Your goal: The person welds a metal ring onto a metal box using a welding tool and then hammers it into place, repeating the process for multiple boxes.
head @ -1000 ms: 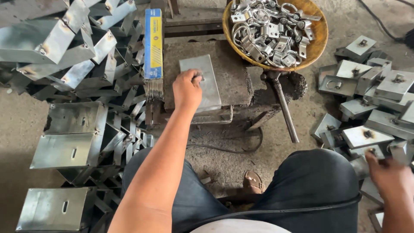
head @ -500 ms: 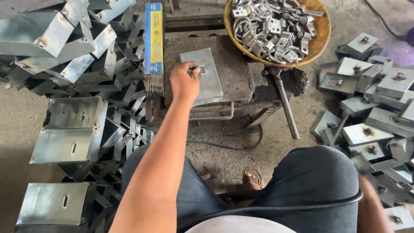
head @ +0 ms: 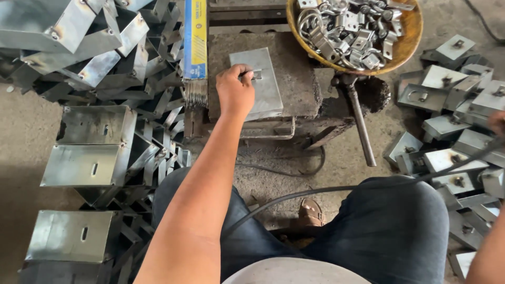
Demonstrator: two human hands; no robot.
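- Plate (head: 260, 84) of grey metal lies flat on the stone-topped work block (head: 300, 68), with a small metal clip (head: 256, 75) sitting on its upper middle.
- Left hand (head: 234, 90) is on that clip now, fingers curled narrow and pinching it against the plate; a second ago the same hand lay flatter over the plate, so the grip has tightened onto the small piece.
- Plate itself has not shifted on the block between the earlier views and this one.
- Right hand (head: 497, 122) has changed most: it was low at the right edge over the finished pieces a second ago, slipped out of sight, and now only a sliver shows at the far right, so I cannot tell what its fingers are doing.
- A black cable (head: 336, 189) now sweeps across the lap toward that right side, which suggests a tool is being brought in.
- Just left of the block, the blue-and-yellow rod box (head: 195, 39) stands on end.
- Above right, a yellow bowl (head: 407, 44) holds loose clips and rings.
- A hammer (head: 357, 118) leans off the block's right side.
- Folded boxes (head: 89, 142) pile up on the left; finished plates (head: 452, 131) lie heaped on the right.
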